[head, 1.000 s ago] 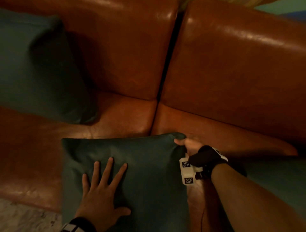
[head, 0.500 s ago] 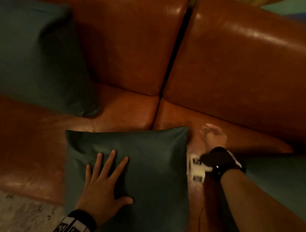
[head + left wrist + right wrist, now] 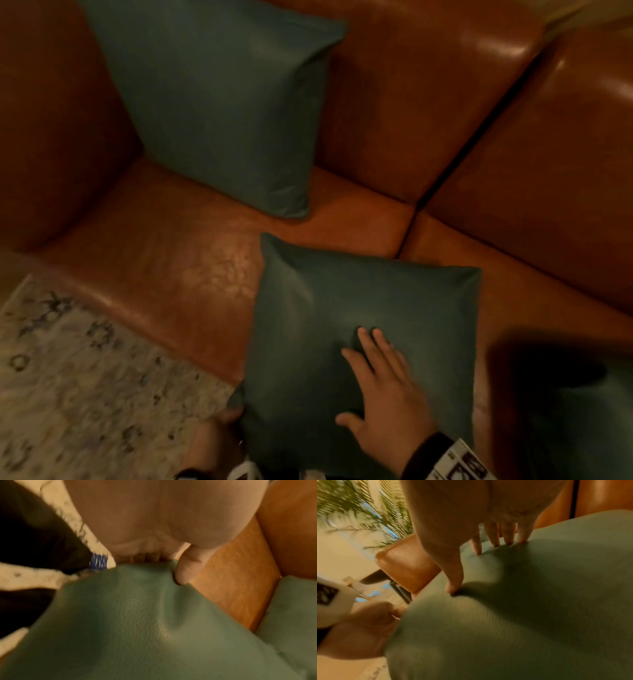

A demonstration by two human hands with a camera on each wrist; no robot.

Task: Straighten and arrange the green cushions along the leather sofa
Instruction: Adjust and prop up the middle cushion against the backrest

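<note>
Teal fabric cushion (image 3: 342,308) lies flat at the front edge of the leather sofa seat (image 3: 171,246); it is square, plump and lightly dimpled. Left hand (image 3: 215,435) pinches its near-left corner, thumb on top. Right hand (image 3: 387,407) presses on its face, fingers spread, gripping nothing. The cushion extends forward and rightward from the pinch. A second cushion (image 3: 222,113) leans against the backrest beyond.

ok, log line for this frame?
left hand grips cushion corner | right hand presses cushion top | second cushion leans on sofa back
</note>
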